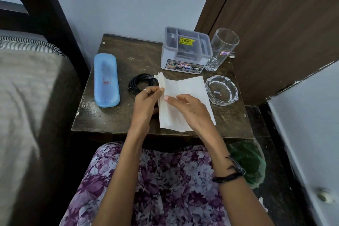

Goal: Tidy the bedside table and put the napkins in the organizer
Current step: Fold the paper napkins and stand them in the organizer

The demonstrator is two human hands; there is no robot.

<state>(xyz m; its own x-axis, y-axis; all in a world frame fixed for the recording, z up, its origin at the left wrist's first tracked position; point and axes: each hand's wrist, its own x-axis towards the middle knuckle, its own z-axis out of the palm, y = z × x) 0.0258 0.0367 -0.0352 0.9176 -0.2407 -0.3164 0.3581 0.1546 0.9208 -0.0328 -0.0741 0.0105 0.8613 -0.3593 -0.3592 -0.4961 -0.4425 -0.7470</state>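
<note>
A white napkin point(190, 88) lies partly folded on the dark wooden bedside table point(117, 117). My left hand point(146, 101) pinches its folded left edge between thumb and fingers. My right hand point(189, 108) rests on top of the napkin, fingers pressing its middle, and hides part of the lower half. The grey plastic organizer point(185, 51) with several compartments and a yellow price sticker stands at the back of the table, just beyond the napkin. Its compartments look empty from here.
A blue oblong case point(106, 80) lies at the table's left. A coiled black cable point(141, 83) sits beside my left hand. A tall drinking glass point(222, 47) and a glass ashtray point(222, 90) stand at the right. A bed is on the left, a wooden door behind.
</note>
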